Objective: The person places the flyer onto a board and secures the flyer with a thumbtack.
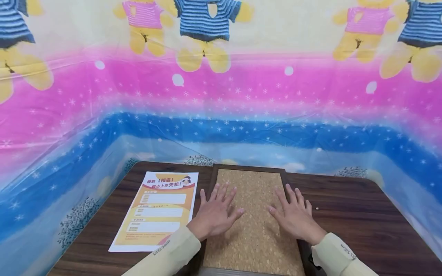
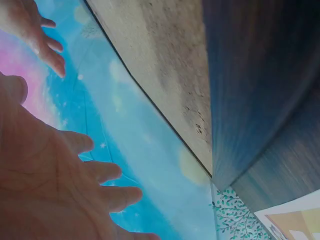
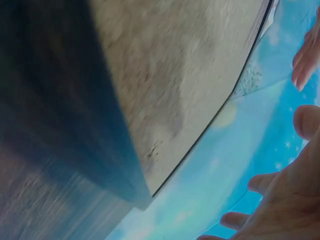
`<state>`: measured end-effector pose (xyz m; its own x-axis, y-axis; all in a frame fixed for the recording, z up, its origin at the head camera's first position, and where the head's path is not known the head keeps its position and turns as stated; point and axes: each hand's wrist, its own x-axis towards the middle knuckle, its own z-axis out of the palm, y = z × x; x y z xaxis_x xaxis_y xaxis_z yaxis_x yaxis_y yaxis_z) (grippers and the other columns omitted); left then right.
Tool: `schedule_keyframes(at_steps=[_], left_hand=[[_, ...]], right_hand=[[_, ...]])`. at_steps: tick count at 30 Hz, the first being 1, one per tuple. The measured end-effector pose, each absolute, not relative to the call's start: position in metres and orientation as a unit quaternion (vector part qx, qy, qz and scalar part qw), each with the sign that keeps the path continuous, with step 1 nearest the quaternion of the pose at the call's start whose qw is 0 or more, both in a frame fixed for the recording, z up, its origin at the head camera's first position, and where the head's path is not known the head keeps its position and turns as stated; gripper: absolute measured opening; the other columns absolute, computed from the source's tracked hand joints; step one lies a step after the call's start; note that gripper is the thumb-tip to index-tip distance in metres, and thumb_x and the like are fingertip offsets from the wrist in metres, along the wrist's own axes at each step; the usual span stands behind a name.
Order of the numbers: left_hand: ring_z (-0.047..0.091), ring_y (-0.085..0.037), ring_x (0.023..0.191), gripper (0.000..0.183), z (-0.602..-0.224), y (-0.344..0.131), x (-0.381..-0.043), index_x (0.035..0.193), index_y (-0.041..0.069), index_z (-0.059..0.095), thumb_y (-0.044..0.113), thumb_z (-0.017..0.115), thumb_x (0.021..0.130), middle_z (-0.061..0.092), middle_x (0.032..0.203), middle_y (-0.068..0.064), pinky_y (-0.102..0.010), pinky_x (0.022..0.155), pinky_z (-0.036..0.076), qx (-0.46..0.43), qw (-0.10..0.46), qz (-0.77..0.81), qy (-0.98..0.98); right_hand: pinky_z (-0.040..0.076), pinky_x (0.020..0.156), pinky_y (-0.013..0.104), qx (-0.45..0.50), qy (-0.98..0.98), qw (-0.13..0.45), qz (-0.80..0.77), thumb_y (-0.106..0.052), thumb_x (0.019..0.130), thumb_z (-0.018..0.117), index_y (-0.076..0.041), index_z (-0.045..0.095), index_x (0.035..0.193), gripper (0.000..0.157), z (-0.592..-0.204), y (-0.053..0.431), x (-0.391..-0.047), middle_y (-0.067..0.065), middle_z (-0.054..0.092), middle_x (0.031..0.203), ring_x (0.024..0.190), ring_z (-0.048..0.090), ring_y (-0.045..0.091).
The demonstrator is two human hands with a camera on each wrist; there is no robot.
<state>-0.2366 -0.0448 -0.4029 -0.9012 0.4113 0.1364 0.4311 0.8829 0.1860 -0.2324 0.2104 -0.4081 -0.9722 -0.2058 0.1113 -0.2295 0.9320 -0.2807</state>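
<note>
Hovering empty, the left hand and right hand show fingers spread apart. The cork board lies beneath and between the 2 hands; paper lies left of the left hand. Judgement: steady handling needs even contact along the board's 2 long sides.

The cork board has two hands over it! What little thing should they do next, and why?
Maybe the left hand should reach to its left and pinch the edge of the paper. It and the right hand look empty, fingers spread above the cork board, while the paper lies flat on the table, closer to the left hand.
</note>
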Motion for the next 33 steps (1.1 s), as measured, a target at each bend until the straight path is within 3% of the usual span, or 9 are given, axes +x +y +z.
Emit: schedule_keyframes(at_steps=[5, 9, 12, 16, 20, 28, 33], left_hand=[[0.0, -0.025, 0.128, 0.066, -0.404, -0.054, -0.243, 0.139, 0.027, 0.007, 0.063, 0.018, 0.083, 0.003, 0.143, -0.004, -0.056, 0.093, 0.001, -0.209, 0.064, -0.114, -0.969], [0.005, -0.027, 0.127, 0.064, -0.402, -0.069, -0.25, 0.139, 0.022, 0.014, 0.057, 0.024, 0.086, 0.008, 0.142, -0.007, -0.054, 0.093, 0.012, -0.195, 0.081, -0.12, -0.97], [0.008, -0.028, 0.127, 0.062, -0.401, -0.085, -0.254, 0.138, 0.019, 0.017, 0.052, 0.031, 0.087, 0.011, 0.142, -0.009, -0.054, 0.093, 0.013, -0.175, 0.089, -0.127, -0.972], [0.011, -0.031, 0.126, 0.064, -0.401, -0.11, -0.257, 0.138, 0.015, 0.02, 0.049, 0.037, 0.086, 0.014, 0.141, -0.011, -0.056, 0.092, 0.014, -0.143, 0.095, -0.133, -0.976], [0.017, -0.034, 0.124, 0.066, -0.404, -0.136, -0.26, 0.137, 0.011, 0.024, 0.05, 0.039, 0.085, 0.021, 0.138, -0.014, -0.059, 0.088, 0.017, -0.117, 0.099, -0.122, -0.981], [0.018, -0.04, 0.12, 0.07, -0.414, -0.181, -0.263, 0.132, 0.001, 0.03, 0.048, 0.048, 0.082, 0.024, 0.134, -0.021, -0.061, 0.086, 0.014, -0.059, 0.079, -0.082, -0.992], [0.019, -0.045, 0.115, 0.073, -0.418, -0.209, -0.264, 0.127, -0.005, 0.035, 0.05, 0.05, 0.08, 0.029, 0.126, -0.027, -0.062, 0.083, 0.015, -0.013, 0.057, -0.079, -0.995]], right_hand=[[0.007, 0.083, 0.062, 0.111, -0.977, 0.05, 0.177, -0.052, 0.085, 0.04, -0.019, 0.016, 0.139, 0.068, -0.405, 0.231, -0.239, 0.018, 0.003, 0.14, 0.123, 0.002, 0.041], [0.015, 0.081, 0.061, 0.114, -0.973, 0.067, 0.19, -0.027, 0.085, 0.053, -0.011, 0.027, 0.135, 0.059, -0.404, 0.251, -0.246, 0.023, 0.012, 0.136, 0.118, 0.013, 0.044], [0.024, 0.079, 0.058, 0.105, -0.97, 0.08, 0.202, -0.013, 0.082, 0.056, -0.006, 0.034, 0.13, 0.053, -0.405, 0.265, -0.253, 0.024, 0.021, 0.129, 0.113, 0.022, 0.043], [0.032, 0.072, 0.052, 0.081, -0.969, 0.094, 0.216, -0.006, 0.08, 0.058, -0.004, 0.044, 0.121, 0.045, -0.407, 0.285, -0.259, 0.023, 0.032, 0.118, 0.106, 0.027, 0.04], [0.033, 0.071, 0.052, 0.069, -0.97, 0.095, 0.214, -0.002, 0.078, 0.058, -0.002, 0.05, 0.114, 0.037, -0.409, 0.304, -0.263, 0.023, 0.037, 0.112, 0.103, 0.028, 0.041], [0.038, 0.065, 0.045, 0.045, -0.976, 0.064, 0.202, -0.001, 0.078, 0.057, 0.0, 0.053, 0.11, 0.032, -0.419, 0.332, -0.271, 0.023, 0.044, 0.105, 0.09, 0.046, 0.036], [0.038, 0.069, 0.048, 0.029, -0.977, 0.04, 0.206, -0.002, 0.078, 0.058, 0.001, 0.056, 0.105, 0.027, -0.428, 0.343, -0.274, 0.021, 0.052, 0.099, 0.089, 0.049, 0.036]])
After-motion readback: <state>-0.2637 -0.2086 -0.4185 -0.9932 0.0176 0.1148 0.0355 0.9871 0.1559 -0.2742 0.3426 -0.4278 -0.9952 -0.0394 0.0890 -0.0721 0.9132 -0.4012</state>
